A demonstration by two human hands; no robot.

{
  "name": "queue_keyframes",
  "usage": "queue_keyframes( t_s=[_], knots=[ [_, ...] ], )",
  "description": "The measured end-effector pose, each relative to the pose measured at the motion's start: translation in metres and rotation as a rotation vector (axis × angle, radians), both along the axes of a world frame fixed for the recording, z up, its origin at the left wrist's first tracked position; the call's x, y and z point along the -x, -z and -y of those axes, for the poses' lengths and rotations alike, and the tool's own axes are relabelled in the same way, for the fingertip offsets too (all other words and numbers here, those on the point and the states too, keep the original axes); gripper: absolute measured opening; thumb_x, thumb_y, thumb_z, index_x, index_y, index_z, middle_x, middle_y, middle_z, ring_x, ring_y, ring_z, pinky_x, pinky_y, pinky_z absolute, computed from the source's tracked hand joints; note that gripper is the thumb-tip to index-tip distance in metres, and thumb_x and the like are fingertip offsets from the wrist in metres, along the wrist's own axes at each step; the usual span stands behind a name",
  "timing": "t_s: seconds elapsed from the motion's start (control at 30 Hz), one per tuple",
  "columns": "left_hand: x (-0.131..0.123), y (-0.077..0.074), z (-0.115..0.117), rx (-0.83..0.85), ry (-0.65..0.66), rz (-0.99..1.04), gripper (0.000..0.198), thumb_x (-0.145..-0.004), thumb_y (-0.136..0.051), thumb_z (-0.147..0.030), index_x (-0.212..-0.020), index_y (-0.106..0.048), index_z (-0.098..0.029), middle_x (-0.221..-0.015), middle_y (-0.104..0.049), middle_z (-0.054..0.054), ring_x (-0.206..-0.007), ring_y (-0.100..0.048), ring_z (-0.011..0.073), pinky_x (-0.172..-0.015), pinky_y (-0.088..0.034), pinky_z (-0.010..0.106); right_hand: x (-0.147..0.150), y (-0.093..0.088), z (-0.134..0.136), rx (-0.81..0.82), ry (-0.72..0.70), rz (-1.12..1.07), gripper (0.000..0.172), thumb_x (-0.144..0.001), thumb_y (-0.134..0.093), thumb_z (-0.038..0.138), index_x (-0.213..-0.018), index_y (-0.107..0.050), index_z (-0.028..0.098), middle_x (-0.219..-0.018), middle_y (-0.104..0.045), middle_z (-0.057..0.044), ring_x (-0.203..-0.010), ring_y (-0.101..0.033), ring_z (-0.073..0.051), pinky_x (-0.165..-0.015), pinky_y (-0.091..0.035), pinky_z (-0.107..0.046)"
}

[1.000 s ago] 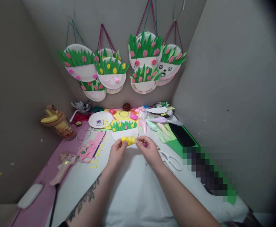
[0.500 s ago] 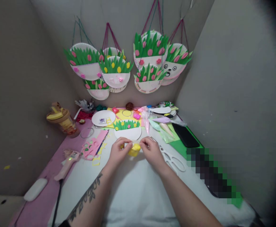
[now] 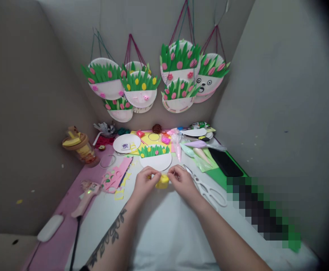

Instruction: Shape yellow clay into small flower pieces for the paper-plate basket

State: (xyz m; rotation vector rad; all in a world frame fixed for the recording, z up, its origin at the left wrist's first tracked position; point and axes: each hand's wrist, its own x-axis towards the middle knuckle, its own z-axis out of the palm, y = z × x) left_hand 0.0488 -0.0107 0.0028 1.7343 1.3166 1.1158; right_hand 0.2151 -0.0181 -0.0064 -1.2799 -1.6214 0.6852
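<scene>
My left hand (image 3: 147, 181) and my right hand (image 3: 182, 182) are both closed in a pinch at the top of a small packet of yellow clay (image 3: 162, 182). Clear plastic shows a little at its upper edge, between the fingertips. The packet is held above the white table cover, its lower part hanging below the fingers. Just beyond the hands lies a paper plate basket (image 3: 155, 161) with green paper grass and yellow and pink flowers. White-handled scissors (image 3: 213, 194) lie to the right of my right hand.
On the left are a pink glue gun (image 3: 85, 199), pink paper scraps (image 3: 116, 175), a white case (image 3: 50, 228) and a drink cup (image 3: 82, 148). Piping bags (image 3: 195, 144) and a black phone (image 3: 225, 162) lie at the right. Decorated plate baskets (image 3: 140, 92) hang on the back wall.
The whole view has shifted slightly right and down. Both hands still pinch the packet, which looks a bit more covered by the fingers at its top.
</scene>
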Motion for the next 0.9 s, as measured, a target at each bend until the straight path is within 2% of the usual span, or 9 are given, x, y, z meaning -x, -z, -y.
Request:
queue_keyframes(
  t_s=[0.13,0.37,0.5,0.6,0.73,0.9],
  knots=[
    [0.001,0.000,0.001,-0.026,0.043,0.004,0.015,-0.078,-0.057,-0.026,-0.068,-0.063,-0.018,-0.076,-0.060,0.003,-0.075,-0.057,0.0151,-0.070,-0.041,0.026,0.002,0.000,0.001,-0.005,-0.022,-0.034,0.007,-0.077,-0.055,0.020,-0.070,-0.058,0.020,-0.071,-0.055,0.000,-0.065,-0.049,-0.015,-0.060,-0.037,-0.027],
    [-0.001,0.003,0.000,-0.047,0.075,-0.042,0.011,-0.079,-0.054,-0.023,-0.072,-0.061,-0.018,-0.078,-0.059,0.002,-0.078,-0.055,0.0149,-0.071,-0.041,0.026,0.006,0.002,0.002,-0.050,-0.027,0.006,0.013,-0.078,-0.050,0.016,-0.066,-0.049,0.020,-0.071,-0.050,0.000,-0.068,-0.049,-0.016,-0.061,-0.036,-0.027],
    [-0.001,0.008,0.000,-0.066,0.086,-0.062,0.011,-0.079,-0.054,-0.022,-0.071,-0.059,-0.018,-0.077,-0.058,0.001,-0.076,-0.055,0.0142,-0.070,-0.041,0.025,0.008,0.005,0.002,-0.029,-0.050,0.013,0.008,-0.077,-0.051,0.015,-0.071,-0.051,0.020,-0.077,-0.052,-0.002,-0.071,-0.050,-0.016,-0.062,-0.038,-0.027],
    [-0.002,0.010,0.001,-0.058,0.094,-0.063,0.012,-0.080,-0.053,-0.023,-0.072,-0.060,-0.018,-0.078,-0.058,0.002,-0.077,-0.055,0.0143,-0.071,-0.041,0.026,0.008,0.009,0.002,-0.075,-0.055,0.027,0.007,-0.077,-0.051,0.013,-0.074,-0.052,0.020,-0.085,-0.053,-0.003,-0.081,-0.052,-0.018,-0.070,-0.040,-0.028],
    [-0.001,0.008,0.001,-0.062,0.078,-0.091,0.011,-0.080,-0.055,-0.024,-0.075,-0.063,-0.018,-0.079,-0.060,0.002,-0.077,-0.056,0.0148,-0.071,-0.041,0.026,0.006,0.013,0.002,-0.150,-0.029,0.068,0.011,-0.078,-0.047,0.011,-0.073,-0.048,0.020,-0.085,-0.051,-0.003,-0.086,-0.052,-0.019,-0.079,-0.041,-0.032],
    [0.000,0.008,0.001,-0.090,0.088,-0.083,0.015,-0.082,-0.053,-0.026,-0.073,-0.061,-0.017,-0.078,-0.058,0.003,-0.077,-0.055,0.0149,-0.070,-0.041,0.026,0.004,0.009,0.003,-0.135,-0.019,0.080,0.007,-0.079,-0.051,0.016,-0.074,-0.054,0.020,-0.095,-0.051,-0.005,-0.094,-0.053,-0.020,-0.086,-0.041,-0.033]
  ],
)
